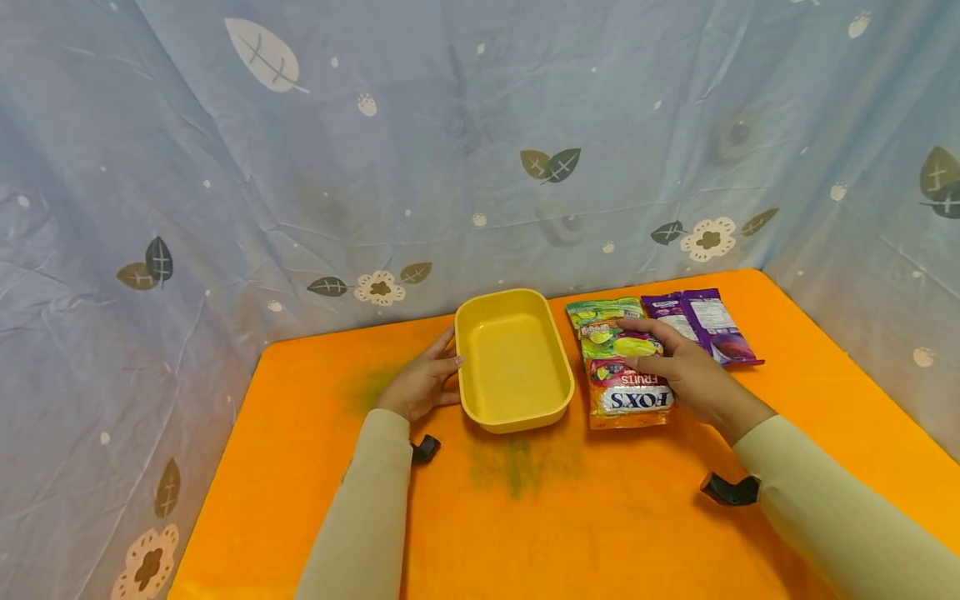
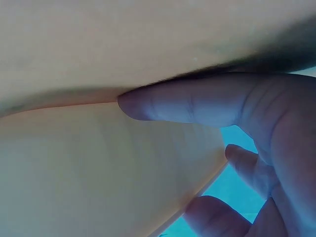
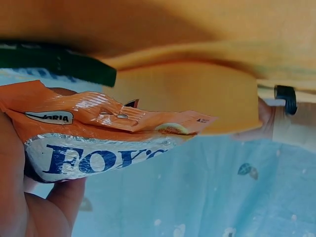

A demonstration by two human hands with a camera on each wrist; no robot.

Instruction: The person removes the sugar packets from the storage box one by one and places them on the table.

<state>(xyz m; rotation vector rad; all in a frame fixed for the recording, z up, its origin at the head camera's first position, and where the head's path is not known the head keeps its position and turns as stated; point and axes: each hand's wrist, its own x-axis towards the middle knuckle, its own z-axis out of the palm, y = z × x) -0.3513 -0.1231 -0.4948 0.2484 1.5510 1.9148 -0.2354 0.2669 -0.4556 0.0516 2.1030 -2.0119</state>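
A yellow rectangular tub [image 1: 516, 367] stands on the table, its inside bare. My left hand [image 1: 423, 381] touches its left wall from outside; in the left wrist view one long straight finger [image 2: 182, 101] lies along the pale wall. With my right hand [image 1: 693, 375] I grip a Fox's Fruits candy packet [image 1: 630, 392], orange and pink with a silver label. Green wrapping [image 1: 600, 312] shows at its far end; whether it is a separate packet I cannot tell. In the right wrist view, the Fox's packet [image 3: 103, 153] is held between thumb and fingers, close to the tub [image 3: 187, 94].
Purple packets [image 1: 701, 325] lie on the orange table [image 1: 525, 533] behind my right hand, to the right of the Fox's packet. A pale blue patterned curtain [image 1: 450, 167] encloses the back and sides. Black curved pieces [image 1: 729, 490] stick out at both wrists.
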